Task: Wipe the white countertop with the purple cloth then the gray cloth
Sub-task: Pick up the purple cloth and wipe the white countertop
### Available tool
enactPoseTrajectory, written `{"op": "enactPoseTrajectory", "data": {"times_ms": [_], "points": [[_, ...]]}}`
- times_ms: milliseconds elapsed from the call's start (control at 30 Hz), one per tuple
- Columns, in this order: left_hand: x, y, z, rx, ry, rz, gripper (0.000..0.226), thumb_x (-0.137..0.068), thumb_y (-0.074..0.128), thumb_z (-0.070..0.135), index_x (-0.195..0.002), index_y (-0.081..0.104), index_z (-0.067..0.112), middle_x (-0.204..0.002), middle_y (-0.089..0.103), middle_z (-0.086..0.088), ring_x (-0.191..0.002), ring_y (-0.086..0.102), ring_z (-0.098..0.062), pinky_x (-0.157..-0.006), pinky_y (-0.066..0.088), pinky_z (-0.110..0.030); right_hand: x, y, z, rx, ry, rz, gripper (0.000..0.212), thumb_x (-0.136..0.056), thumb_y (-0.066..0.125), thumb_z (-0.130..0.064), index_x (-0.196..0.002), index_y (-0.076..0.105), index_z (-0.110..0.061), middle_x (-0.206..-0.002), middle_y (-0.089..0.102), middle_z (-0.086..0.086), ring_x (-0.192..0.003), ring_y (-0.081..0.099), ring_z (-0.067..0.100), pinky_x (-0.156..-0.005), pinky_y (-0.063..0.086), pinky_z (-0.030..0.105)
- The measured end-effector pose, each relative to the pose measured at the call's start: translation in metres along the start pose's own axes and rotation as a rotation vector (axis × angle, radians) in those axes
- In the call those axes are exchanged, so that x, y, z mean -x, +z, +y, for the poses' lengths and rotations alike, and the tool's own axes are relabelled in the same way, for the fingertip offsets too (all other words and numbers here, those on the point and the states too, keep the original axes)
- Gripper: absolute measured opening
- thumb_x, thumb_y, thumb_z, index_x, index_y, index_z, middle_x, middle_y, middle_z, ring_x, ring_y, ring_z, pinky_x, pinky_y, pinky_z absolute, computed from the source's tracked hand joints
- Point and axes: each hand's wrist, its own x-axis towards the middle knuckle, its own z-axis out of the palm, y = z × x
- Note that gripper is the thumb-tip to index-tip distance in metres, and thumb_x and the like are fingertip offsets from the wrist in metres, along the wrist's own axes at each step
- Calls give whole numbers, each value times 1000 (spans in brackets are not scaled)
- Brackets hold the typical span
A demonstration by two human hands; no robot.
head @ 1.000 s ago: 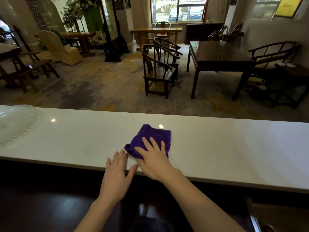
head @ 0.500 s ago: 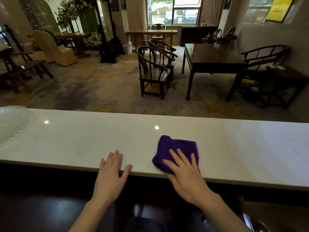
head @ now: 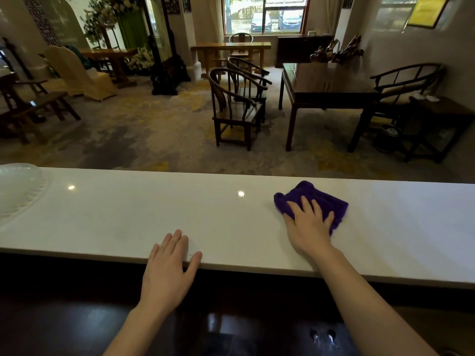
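A long white countertop (head: 128,217) runs across the view. On it, right of centre, lies a crumpled purple cloth (head: 321,199). My right hand (head: 308,227) presses flat on the near part of the cloth, fingers spread over it. My left hand (head: 169,263) rests palm down on the counter's near edge, fingers apart, holding nothing. No gray cloth is in view.
A clear glass plate (head: 18,188) sits at the counter's far left end. Below the near edge is a dark lower surface (head: 64,317). Beyond the counter are wooden chairs (head: 234,109), a dark table (head: 326,86) and carpeted floor.
My right hand has slid the purple cloth to the right along the counter and then a little farther from me. My left hand stays at the near edge.
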Motion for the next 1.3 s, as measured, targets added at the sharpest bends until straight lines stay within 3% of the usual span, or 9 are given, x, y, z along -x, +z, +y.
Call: {"op": "enactPoseTrajectory", "data": {"times_ms": [333,767,967,1300], "points": [[-3,-5,-1,19,9,-55,56,-95,43,52,-141,44,20,-161,29,-1,-151,17,-19,-123,11,-38,-39,18,-74,-56,-79,-45,44,-105,34,-43,-147,39,-33,-168,18,6,-155,8,34,-118,-3,70],[-4,-6,0,29,-5,-85,64,-96,38,56,-148,36,19,-163,22,0,-152,11,-17,-123,7,-38,13,55,-164,-43,-548,-191,49,-102,35,-49,-150,36,-38,-170,11,4,-155,1,31,-114,-14,66],[-4,-9,2,75,9,-96,64,-96,39,53,-153,23,26,-162,24,6,-152,11,-16,-124,7,-40,52,53,-142,-43,-644,-134,49,-103,35,-48,-150,33,-37,-169,16,3,-156,2,29,-120,-8,63],[-3,-7,1,34,-6,-96,60,-96,40,53,-144,40,18,-162,25,-3,-152,14,-20,-123,9,-43,92,28,-75,30,-542,-50,49,-104,42,-36,-151,31,-36,-169,16,3,-156,3,28,-122,-4,61]]}}
